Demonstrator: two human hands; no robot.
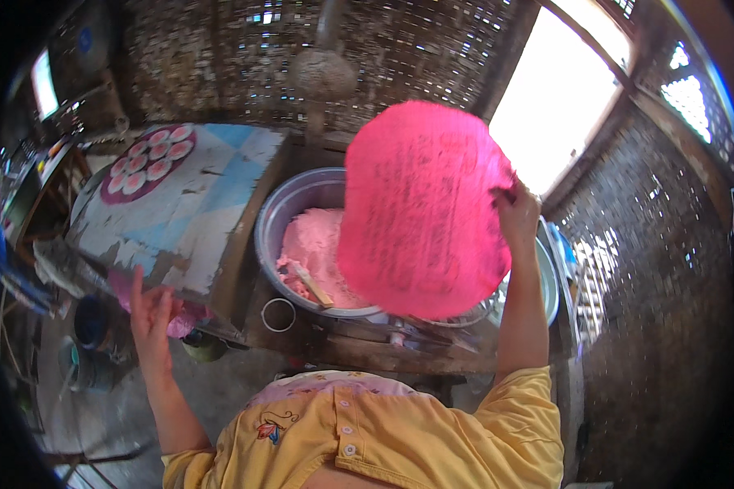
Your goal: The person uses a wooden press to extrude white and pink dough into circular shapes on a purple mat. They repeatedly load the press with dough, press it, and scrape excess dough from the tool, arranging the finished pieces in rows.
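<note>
1. Pink sheet [422, 208]: large, thin, roughly round, matt with faint dark streaks; held upright above the metal basin [279, 213], its lower edge overlapping the basin's rim in view; open air to its left.
2. Right hand [515, 213]: fingers pinched shut on the sheet's right edge, arm raised.
3. Left hand [150, 314]: spread wide, holding nothing, just beside the lower edge of the painted board [189, 213].
4. Basin: round, grey, filled with pink paste [318, 244]; a wooden paddle [311, 284] lies in it.
5. Board: flat, worn blue-white paint; a round tray of small pink-and-white discs [148, 161] at its far corner.
6. Walls [400, 57]: woven, close on the right.
</note>
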